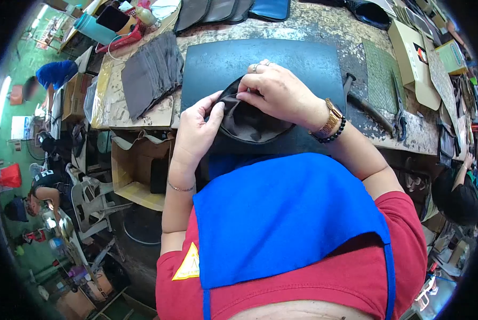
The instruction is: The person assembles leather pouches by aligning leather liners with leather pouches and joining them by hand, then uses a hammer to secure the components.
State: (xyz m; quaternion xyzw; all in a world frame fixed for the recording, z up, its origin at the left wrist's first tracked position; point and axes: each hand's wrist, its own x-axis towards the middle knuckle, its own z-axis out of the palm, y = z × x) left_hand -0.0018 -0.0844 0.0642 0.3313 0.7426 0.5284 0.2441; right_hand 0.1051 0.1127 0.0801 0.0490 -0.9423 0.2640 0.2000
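Observation:
A dark pouch (255, 125) with a brown-grey lining is held open towards me, over the near edge of a dark flat board (217, 61) on the workbench. My left hand (196, 125) grips its left rim, thumb on the inner side and fingers outside. At the far rim, my right hand (281, 90) is closed, with thumb and bent fingers pinching the lining near the edge. Its fingertips are partly hidden. To the left of the board lies a fanned stack of dark grey fabric pieces (152, 74).
Right of the board lie a hammer (371, 111), scissors (399, 109) and a green mat (380, 69). Finished-looking dark pouches (207, 15) and a blue one (270, 9) line the back. A red basket (136, 34) stands far left; below is an open cardboard box (130, 168). Other people sit on both sides.

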